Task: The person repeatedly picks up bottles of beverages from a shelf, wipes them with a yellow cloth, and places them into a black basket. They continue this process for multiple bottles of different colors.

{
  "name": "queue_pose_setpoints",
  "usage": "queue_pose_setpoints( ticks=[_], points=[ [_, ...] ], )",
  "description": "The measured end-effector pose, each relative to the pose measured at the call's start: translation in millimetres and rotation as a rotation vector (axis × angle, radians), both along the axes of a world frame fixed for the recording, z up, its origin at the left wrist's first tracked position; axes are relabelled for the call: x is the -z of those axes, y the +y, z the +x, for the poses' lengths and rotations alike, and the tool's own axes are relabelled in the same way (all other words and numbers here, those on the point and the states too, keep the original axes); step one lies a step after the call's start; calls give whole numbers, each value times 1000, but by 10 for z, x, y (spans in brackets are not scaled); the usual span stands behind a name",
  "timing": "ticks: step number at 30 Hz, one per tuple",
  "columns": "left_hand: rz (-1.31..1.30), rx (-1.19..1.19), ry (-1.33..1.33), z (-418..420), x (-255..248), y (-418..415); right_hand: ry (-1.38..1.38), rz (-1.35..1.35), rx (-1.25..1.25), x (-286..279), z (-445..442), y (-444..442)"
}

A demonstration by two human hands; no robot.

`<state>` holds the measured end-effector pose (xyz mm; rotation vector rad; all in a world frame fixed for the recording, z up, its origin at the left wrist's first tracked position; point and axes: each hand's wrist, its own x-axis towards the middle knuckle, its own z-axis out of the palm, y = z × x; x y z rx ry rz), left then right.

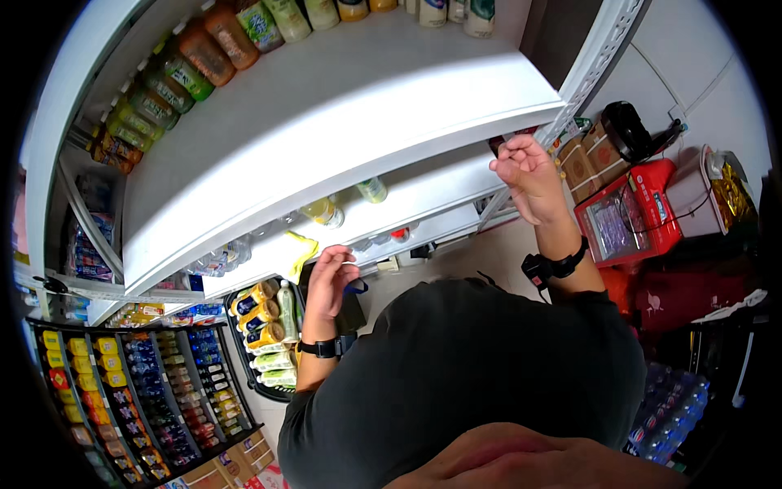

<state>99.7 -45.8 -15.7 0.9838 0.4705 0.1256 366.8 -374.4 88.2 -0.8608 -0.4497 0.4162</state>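
Observation:
My left hand is raised in front of the lower shelves, its fingers loosely curled with gaps between them and nothing held. Close beside it a yellow cloth hangs over the edge of a lower shelf. Below that stands a black basket of drink bottles, some with orange caps, others pale green. At the right end of the white upper shelf is my right hand, fingers bent, thumb near the fingertips, holding nothing visible. Bottled drinks line the back of this shelf. A yellow-labelled bottle lies on the shelf beneath.
A rack of bottled drinks stands at the lower left. To the right are cardboard boxes, a red box and a shrink-wrapped pack of bottles. A perforated metal upright borders the shelf's right end.

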Motion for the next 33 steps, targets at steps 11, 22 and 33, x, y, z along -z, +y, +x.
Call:
queue_pose_setpoints(
  ticks=[11, 22, 33],
  points=[
    [293, 443, -171, 532, -940, -571, -377, -185, 501, -1436, 1971, 625],
    [950, 612, -436, 1711, -2621, -793, -659, -786, 890, -1206, 2909, 1142],
    [1426, -123, -168, 4775, -2622, -14, -579, -102, 276, -1317, 1218, 72]
  ],
)
